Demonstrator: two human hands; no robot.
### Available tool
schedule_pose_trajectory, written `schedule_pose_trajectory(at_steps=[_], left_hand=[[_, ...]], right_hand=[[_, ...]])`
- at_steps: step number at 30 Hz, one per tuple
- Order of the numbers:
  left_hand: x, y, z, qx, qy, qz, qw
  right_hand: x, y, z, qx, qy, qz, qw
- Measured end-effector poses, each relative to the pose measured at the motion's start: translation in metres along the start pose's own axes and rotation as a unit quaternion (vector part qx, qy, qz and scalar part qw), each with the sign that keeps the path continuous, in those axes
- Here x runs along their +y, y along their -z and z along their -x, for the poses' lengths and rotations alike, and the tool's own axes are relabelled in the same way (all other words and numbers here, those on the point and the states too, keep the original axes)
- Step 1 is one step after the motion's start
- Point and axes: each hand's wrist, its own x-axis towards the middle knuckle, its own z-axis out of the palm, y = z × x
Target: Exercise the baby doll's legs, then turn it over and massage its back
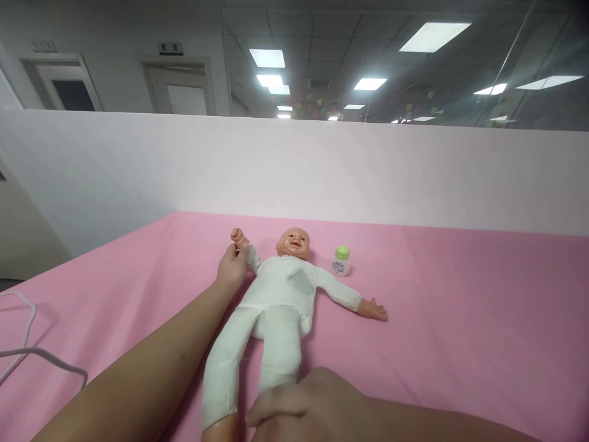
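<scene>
Doll (280, 288): head, hands and feet of smooth, slightly glossy plastic; body clad in a soft, matt white cloth suit, lightly wrinkled along the legs. Bed (460, 319): covered in matt pink cloth, smooth with faint creases. Small bottle (341, 261) near the far edge of the bed: whitish plastic with a paper-like label, capped in smooth green plastic. Cable (27, 350) at the left edge of the bed: smooth white sheath. Partition (184, 166) behind the far edge: flat, matt white panel. Glass wall (506, 73) above: glossy, reflecting ceiling lights.

Doll (280, 294), bottle (341, 261) on pink bed (460, 319)
</scene>
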Motion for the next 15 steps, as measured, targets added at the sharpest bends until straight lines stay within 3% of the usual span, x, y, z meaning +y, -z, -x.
schedule_pose_trajectory(at_steps=[3,8,15], left_hand=[[0.012,-0.001,0.010,-0.025,-0.037,-0.036,0.998],[0.035,-0.004,0.028,-0.106,-0.174,-0.091,0.975],[0.042,-0.005,0.033,-0.172,-0.257,-0.182,0.933]], right_hand=[[-0.004,0.020,-0.007,0.078,-0.036,-0.019,0.996],[0.002,0.040,-0.008,0.176,-0.113,-0.030,0.977],[0.028,0.041,0.006,0.201,-0.238,-0.032,0.950]])
